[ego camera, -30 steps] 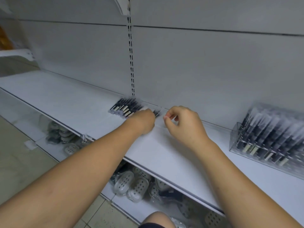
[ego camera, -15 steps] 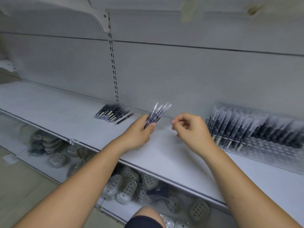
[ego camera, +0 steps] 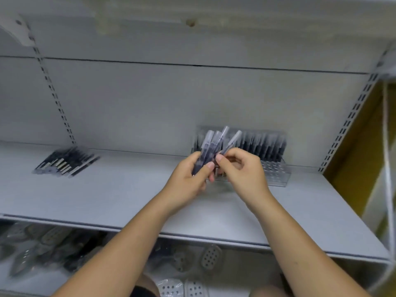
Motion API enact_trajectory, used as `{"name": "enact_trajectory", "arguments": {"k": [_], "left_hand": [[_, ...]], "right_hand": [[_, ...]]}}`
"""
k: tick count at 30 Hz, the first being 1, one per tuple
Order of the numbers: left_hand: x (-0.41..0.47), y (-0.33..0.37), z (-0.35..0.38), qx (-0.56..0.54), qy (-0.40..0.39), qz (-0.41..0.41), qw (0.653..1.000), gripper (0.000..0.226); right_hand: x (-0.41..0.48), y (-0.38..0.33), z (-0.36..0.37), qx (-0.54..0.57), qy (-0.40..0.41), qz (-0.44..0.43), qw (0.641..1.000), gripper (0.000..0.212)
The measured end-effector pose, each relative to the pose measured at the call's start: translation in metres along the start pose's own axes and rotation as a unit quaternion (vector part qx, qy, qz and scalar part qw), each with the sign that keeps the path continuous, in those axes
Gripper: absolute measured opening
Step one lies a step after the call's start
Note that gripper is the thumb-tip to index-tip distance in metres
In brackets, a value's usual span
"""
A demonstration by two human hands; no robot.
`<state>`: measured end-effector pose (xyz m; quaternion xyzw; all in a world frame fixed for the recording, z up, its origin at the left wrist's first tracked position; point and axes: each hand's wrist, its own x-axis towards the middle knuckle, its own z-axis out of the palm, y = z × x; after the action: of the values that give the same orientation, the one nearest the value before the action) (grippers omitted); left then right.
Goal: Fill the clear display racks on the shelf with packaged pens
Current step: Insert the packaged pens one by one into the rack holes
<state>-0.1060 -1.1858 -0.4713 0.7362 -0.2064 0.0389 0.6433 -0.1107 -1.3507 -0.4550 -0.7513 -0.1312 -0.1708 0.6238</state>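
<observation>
Left hand [ego camera: 188, 179]: curls round the lower ends of a small bunch of pens [ego camera: 206, 151], thumb laid across their front.
Right hand [ego camera: 242, 172]: thumb and forefinger pinch the rightmost pen of the bunch, the other fingers curled in; it touches the left hand at the fingertips.
Pens: packaged in clear sleeves with dark barrels, fanned out and pointing up and away, held above the shelf [ego camera: 107, 189] just in front of the rack [ego camera: 274, 170].
Rack: clear, with a perforated front wall; it stands at the back of the shelf against the rear panel [ego camera: 150, 103], right of centre. Dark packaged pens stand upright in its back rows. The left end is hidden behind the hands; motion blur hides how many slots are filled.
Pile [ego camera: 66, 161]: more packaged pens lie flat on the shelf at the back left, well apart from the rack, near the foot of the slotted upright [ego camera: 53, 91].
Lower shelf [ego camera: 235, 275]: bagged items with perforated oval faces [ego camera: 211, 256] lie below; too blurred to tell what they are.
Right edge: a yellow surface [ego camera: 360, 146] beyond the second upright.
</observation>
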Motion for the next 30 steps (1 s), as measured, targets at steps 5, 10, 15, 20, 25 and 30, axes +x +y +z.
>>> {"name": "enact_trajectory", "arguments": {"k": [5,10,15,20,25,30], "left_hand": [[0.017,-0.016,0.032,-0.002,0.007,-0.006,1.000,0.008],[0.023,-0.037,0.045,-0.017,0.037,-0.018,0.999,0.007],[0.029,-0.053,0.046,-0.022,0.064,-0.019,0.997,0.016],[0.031,-0.062,0.041,-0.133,0.038,-0.056,0.989,0.021],[0.032,-0.067,0.043,-0.165,0.023,-0.055,0.985,0.029],[0.034,-0.068,0.042,-0.164,0.029,-0.054,0.985,0.021]], "right_hand": [[0.005,0.016,-0.046,0.066,0.128,0.029,0.989,0.009],[0.025,0.040,-0.071,0.027,0.175,-0.012,0.984,0.011],[0.048,0.064,-0.061,-0.059,0.165,-0.070,0.982,0.016],[0.057,0.088,-0.048,-0.120,0.164,-0.110,0.973,0.013],[0.054,0.099,-0.046,-0.166,0.156,-0.123,0.966,0.015],[0.057,0.102,-0.044,-0.192,0.142,-0.122,0.963,0.015]]}}
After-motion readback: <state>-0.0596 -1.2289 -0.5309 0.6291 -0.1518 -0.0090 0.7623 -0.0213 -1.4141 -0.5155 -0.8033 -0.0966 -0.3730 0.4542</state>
